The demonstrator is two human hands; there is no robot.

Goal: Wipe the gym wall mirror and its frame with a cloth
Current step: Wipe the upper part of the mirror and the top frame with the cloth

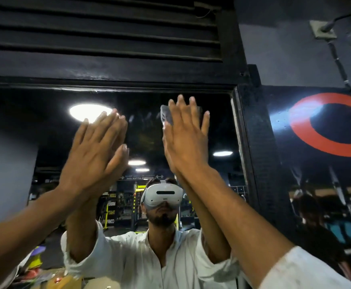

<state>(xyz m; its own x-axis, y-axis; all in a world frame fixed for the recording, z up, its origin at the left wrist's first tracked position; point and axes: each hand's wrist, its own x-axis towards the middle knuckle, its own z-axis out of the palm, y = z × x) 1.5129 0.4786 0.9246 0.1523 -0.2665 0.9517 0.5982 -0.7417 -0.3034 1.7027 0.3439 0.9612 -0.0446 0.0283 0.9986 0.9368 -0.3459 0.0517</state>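
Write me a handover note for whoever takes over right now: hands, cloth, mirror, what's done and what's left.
Left hand: flat with straight fingers, appears to rest on the glass, no cloth.
Right hand: flat with straight fingers, pressing the grey cloth against the glass near the upper right corner.
Mirror: faint streaks show between the hands near the top edge.
Frame: black; neither hand touches it.
Done: wiping is under way at the top; how much glass is finished cannot be told.
Left: probably the streaked top strip, then the frame.
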